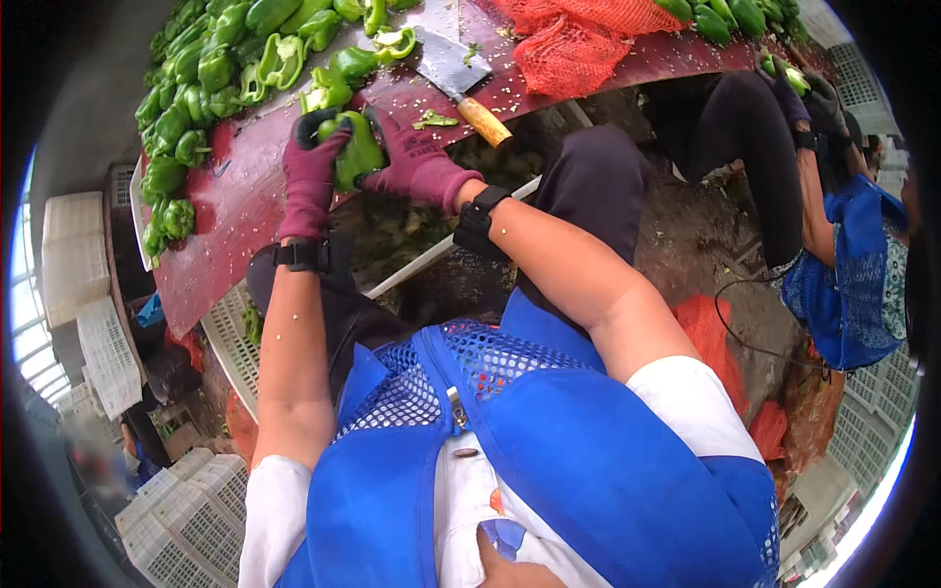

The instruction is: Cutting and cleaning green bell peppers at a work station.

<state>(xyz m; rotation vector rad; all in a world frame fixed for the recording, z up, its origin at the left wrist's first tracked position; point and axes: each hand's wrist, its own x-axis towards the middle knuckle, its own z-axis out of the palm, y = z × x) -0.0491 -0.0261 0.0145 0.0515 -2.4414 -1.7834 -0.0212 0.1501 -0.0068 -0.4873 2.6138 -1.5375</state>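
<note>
A green bell pepper (361,157) is held between my two gloved hands, just over the near edge of the dark red table (235,211). My left hand (316,167), in a maroon glove with dark fingertips, is closed on the pepper's left side. On its right side, my right hand (417,162), gloved alike, grips with thumb below and fingers above. Beyond them lies a cleaver (451,64) with a wide blade and a wooden handle (484,122) that juts past the table edge. Cut-open pepper pieces (282,62) lie near the pile of whole green peppers (218,69).
Red mesh sacking (573,44) covers part of the table's far right. Below the table edge, a white plastic crate (230,338) stands by my legs. To the right, a co-worker's gloved hands (809,98) hold a pepper. Stacked white crates (191,514) stand at lower left.
</note>
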